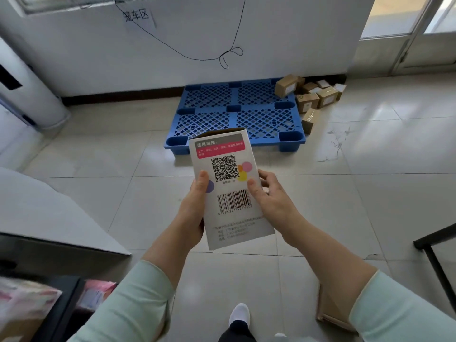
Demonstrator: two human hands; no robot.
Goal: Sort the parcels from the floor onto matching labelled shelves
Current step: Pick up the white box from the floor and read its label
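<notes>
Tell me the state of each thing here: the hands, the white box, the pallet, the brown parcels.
Left hand: gripping the white box.
Right hand: gripping the same box.
White box: held up, barcode side showing.
Blue pallet: on the floor, one parcel on its corner.
Brown parcels: piled beside the pallet.

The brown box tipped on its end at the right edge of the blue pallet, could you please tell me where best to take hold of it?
Probably come from above and close the grip across the two broad taped faces of the brown box. It stands on end on the tiled floor, top end free. The blue pallet crowds its left side and other parcels lie behind.
</notes>
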